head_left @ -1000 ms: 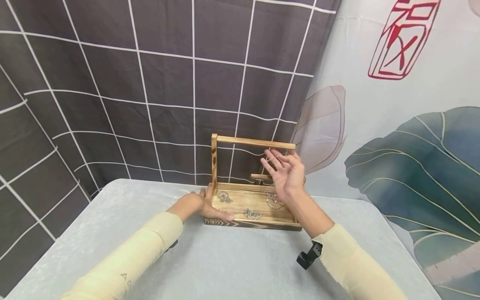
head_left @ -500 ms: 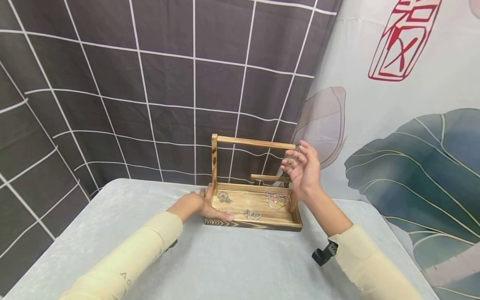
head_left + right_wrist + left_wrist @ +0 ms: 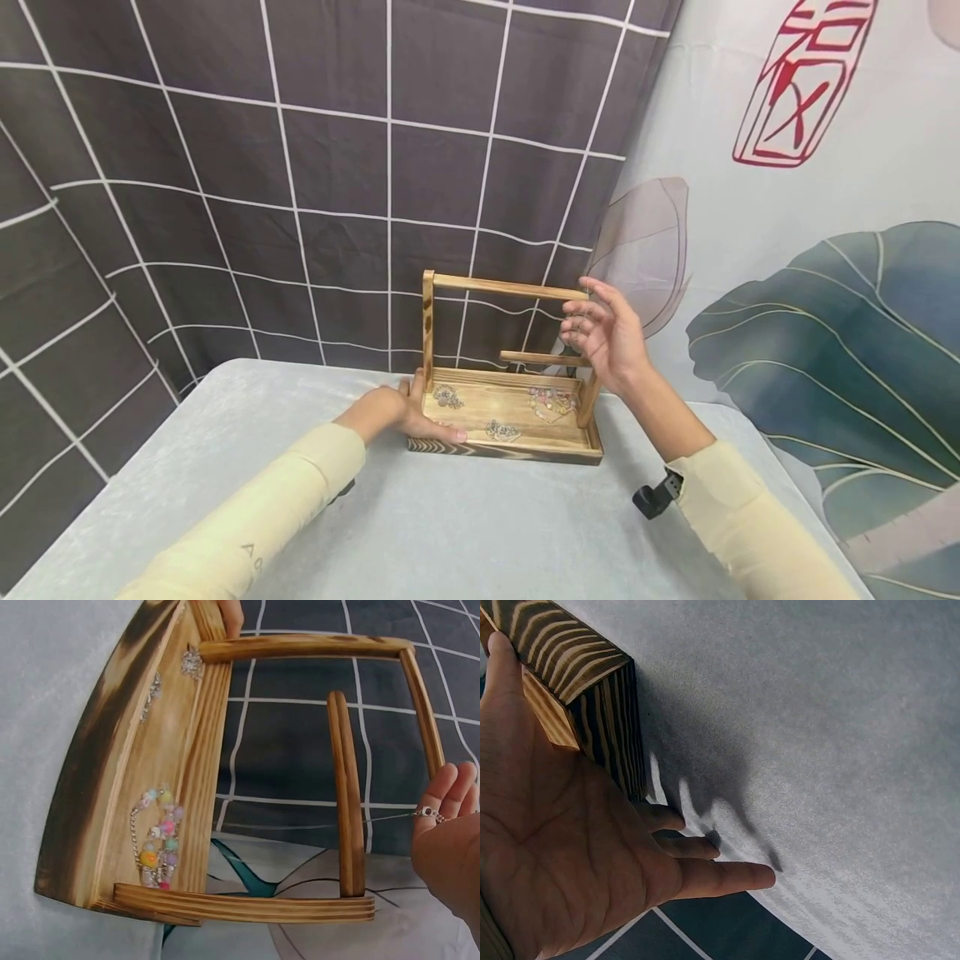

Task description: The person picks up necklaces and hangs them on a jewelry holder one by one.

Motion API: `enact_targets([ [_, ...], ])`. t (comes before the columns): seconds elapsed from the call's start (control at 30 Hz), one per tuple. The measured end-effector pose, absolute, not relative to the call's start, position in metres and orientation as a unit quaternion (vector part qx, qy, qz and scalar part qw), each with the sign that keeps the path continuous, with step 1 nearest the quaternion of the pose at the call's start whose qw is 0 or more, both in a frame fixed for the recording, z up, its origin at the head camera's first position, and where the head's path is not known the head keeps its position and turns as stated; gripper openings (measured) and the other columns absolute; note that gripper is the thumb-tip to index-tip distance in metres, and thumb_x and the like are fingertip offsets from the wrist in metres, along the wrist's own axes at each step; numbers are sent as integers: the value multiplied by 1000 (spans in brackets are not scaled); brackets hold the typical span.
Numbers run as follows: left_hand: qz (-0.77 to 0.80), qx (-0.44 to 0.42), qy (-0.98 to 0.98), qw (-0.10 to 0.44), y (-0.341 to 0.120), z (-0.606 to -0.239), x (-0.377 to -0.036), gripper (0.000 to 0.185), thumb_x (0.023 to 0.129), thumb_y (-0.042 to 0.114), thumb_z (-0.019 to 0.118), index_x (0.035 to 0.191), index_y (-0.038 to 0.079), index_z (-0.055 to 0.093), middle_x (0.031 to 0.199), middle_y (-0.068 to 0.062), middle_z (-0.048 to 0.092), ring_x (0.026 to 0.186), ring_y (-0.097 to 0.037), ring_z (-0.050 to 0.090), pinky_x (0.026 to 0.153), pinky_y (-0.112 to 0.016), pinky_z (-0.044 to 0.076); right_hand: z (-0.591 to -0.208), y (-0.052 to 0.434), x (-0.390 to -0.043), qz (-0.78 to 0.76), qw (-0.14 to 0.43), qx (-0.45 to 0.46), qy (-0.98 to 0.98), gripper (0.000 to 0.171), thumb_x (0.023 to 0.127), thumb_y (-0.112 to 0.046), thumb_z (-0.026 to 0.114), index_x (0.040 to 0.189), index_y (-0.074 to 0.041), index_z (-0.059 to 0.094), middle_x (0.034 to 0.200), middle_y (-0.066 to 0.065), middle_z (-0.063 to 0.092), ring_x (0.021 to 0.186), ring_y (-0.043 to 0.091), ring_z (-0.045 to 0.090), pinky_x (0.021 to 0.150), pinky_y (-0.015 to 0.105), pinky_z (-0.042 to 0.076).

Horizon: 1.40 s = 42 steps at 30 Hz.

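Note:
A wooden jewelry stand (image 3: 510,287) has a shallow tray base (image 3: 487,448) and two bars on uprights. My left hand (image 3: 401,412) braces the tray's left end, thumb along the front rim. In the left wrist view its other visible fingers (image 3: 724,877) stretch out straight, away from the wood. At the free end of the upper bar, my right hand (image 3: 611,342) holds a thin silver chain (image 3: 427,813). Its fingers are bent, and a fine strand trails from them past the lower bar (image 3: 345,795). A beaded bracelet (image 3: 169,829) in pastel colours lies in the tray's right part.
Two small heaps of silver jewelry lie in the tray, one at the back left (image 3: 447,397) and one at the front middle (image 3: 502,431). A pale grey cloth (image 3: 450,533) covers the table. Behind hangs a dark curtain (image 3: 330,167) with white grid lines.
My right hand has moved right from in front of the upper bar to around its free end, then shifted slightly. The left hand stays at the tray's left end.

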<state>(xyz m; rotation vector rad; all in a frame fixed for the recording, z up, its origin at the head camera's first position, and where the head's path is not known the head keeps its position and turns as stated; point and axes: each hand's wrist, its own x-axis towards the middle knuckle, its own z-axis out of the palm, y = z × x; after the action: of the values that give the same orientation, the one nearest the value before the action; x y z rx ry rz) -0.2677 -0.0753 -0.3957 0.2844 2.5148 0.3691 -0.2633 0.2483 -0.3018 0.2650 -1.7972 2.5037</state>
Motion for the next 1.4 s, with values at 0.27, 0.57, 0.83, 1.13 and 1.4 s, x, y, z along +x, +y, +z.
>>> enact_targets([
  [0.27,136,108,942,288,-76,-393,-266,158,83,97,68,178,3,-16,186,-37,-2,174,-58,7,143,-70,16,-296,235,-264,794,11,105,-599,41,121,-32,34,150,-8,50,102,-4,78,88,14,75,88,25,65],
  [0.57,132,108,943,285,-75,-390,-263,154,86,94,68,178,3,-16,186,-37,-1,174,-59,9,142,-70,21,-298,217,-266,789,14,122,-602,49,122,-27,35,154,6,49,112,-5,83,107,14,82,102,26,66],
  [0.83,126,109,944,286,-76,-392,-263,154,86,95,67,179,3,-14,186,-37,0,174,-59,10,143,-69,21,-299,194,-268,765,8,135,-629,52,119,-28,41,156,7,51,118,-5,82,112,14,80,105,25,64],
  [1.13,117,110,946,282,-75,-388,-260,151,87,97,63,179,3,-12,186,-37,4,173,-59,13,142,-70,22,-307,157,-270,758,-14,140,-637,52,118,-26,45,158,7,52,155,26,68,123,17,77,114,30,61],
  [1.4,107,108,948,281,-76,-388,-260,150,87,99,60,180,5,-11,187,-34,6,173,-58,14,143,-67,23,-317,129,-269,772,-29,147,-618,51,118,-23,45,157,9,52,146,22,74,122,18,77,114,32,62],
])
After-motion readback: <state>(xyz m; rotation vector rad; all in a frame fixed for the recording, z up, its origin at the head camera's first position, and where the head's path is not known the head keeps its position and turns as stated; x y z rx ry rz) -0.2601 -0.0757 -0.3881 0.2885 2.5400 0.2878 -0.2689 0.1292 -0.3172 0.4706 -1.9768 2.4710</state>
